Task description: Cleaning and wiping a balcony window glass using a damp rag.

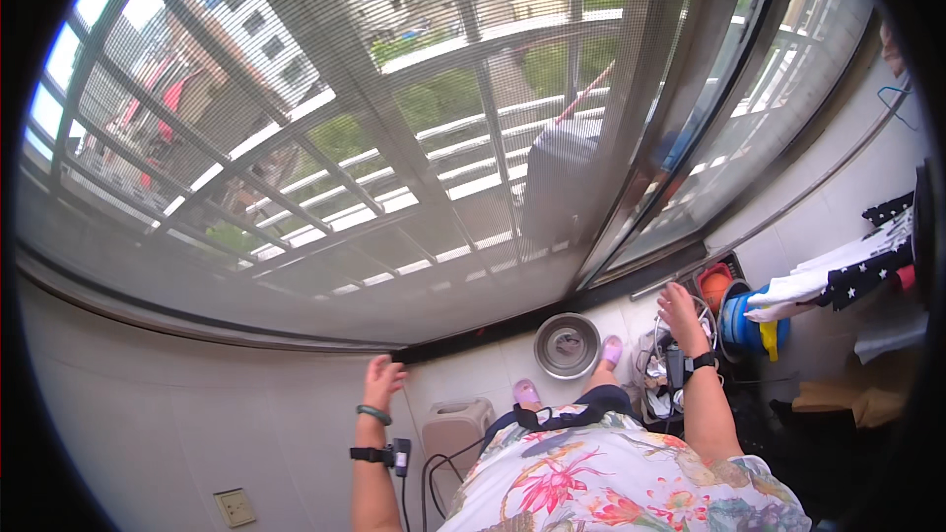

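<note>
Both my arms are raised in front of me, each with a black strap and small device at the wrist. My left hand is held up near the white wall, empty, fingers loosely bent and apart; a green bangle circles that wrist. To the right, my right hand is also empty, its fingers spread over a wire basket of crumpled cloth-like items. Between the hands, on the floor by my pink slippers, sits a round metal basin with something small and greyish inside, too unclear to name.
Ahead stands a large screened window with a barred grille outside. A beige stool is at lower left. On the right are a blue bucket, an orange ball, hanging clothes and brown cardboard. A cable hangs by my left arm.
</note>
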`<action>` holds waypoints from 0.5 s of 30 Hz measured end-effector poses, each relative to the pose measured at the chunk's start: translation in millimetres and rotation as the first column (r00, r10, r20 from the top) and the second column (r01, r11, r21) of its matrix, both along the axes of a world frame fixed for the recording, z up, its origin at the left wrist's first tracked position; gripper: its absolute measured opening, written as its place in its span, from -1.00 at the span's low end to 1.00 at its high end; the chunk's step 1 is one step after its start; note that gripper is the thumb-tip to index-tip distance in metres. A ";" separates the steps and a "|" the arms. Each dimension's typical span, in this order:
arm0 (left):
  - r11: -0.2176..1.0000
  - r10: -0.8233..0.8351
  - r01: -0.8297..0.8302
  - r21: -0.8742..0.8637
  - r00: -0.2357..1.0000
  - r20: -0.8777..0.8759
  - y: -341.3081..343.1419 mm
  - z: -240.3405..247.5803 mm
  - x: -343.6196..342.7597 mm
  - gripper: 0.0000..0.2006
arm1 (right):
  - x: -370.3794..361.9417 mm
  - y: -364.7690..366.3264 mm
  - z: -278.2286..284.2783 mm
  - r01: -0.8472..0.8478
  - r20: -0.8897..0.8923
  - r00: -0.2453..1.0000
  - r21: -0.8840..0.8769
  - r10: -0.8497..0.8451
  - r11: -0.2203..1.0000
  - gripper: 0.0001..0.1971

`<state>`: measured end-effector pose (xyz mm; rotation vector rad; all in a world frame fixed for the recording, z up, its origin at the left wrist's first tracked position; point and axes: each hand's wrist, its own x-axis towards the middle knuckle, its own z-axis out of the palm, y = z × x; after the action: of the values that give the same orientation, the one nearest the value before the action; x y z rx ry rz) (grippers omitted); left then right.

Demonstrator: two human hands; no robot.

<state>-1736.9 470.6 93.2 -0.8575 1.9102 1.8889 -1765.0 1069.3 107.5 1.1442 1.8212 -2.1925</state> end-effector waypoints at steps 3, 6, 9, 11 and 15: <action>0.965 0.251 -0.256 -0.063 0.964 -0.082 -49.7 0.3 -1.5 -0.57 | 2.3 -4.8 -0.4 -0.041 0.066 0.997 0.012 0.040 0.999 -0.53; 0.832 0.530 -0.549 -0.081 0.829 -0.178 -97.7 15.8 -3.8 -0.53 | 11.2 -7.4 6.3 -0.084 0.068 0.994 -0.013 0.085 0.996 -0.55; 0.697 0.620 -0.690 -0.196 0.716 -0.320 -152.4 35.1 -7.6 -0.41 | 29.2 -12.6 7.3 -0.122 0.109 0.986 -0.021 0.123 0.992 -0.58; 0.637 0.600 -0.730 -0.247 0.671 -0.436 -178.5 45.0 -12.2 -0.35 | 41.9 -15.4 16.3 -0.157 0.128 0.979 -0.017 0.158 0.987 -0.66; 0.629 0.608 -0.750 -0.207 0.640 -0.470 -204.7 60.5 -49.7 -0.33 | 71.9 28.9 -4.6 -0.156 0.122 0.979 -0.060 0.162 0.986 -0.74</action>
<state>-1786.6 265.9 153.7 -1.6941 2.4755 2.2234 -1693.1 1098.2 102.8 1.0619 1.7311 -2.0175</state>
